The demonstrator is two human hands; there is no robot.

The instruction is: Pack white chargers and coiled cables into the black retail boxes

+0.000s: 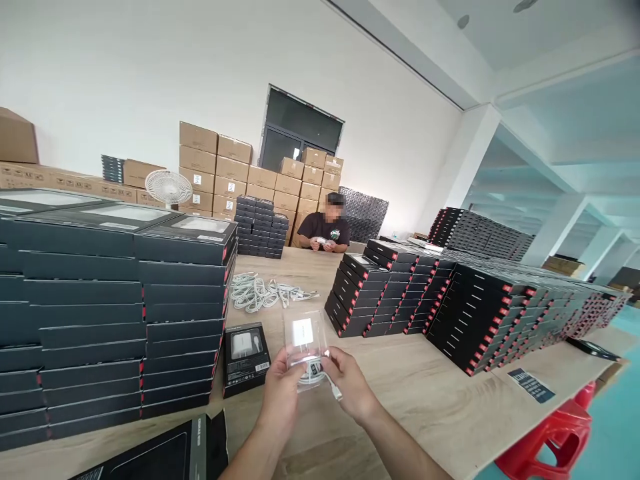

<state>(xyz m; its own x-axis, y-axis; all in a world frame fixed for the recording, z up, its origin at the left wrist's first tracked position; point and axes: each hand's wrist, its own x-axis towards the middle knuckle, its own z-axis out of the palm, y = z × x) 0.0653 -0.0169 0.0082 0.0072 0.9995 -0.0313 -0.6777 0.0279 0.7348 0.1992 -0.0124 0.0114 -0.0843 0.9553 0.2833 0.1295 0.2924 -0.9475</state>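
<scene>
Clear tray (304, 340) (white cable (311, 375) inside) between both hands (281, 399) (350, 385)

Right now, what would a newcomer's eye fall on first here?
Tall stacks of black boxes crowd the table's left side, with long rows running along its right. Front and centre, the left hand and right hand hold a clear plastic tray containing a white charger. Beyond, a seated co-worker works before piled cardboard cartons.

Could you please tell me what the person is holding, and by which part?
A clear plastic tray with a white charger: the left hand grips its lower left edge, the right hand its lower right corner.
</scene>
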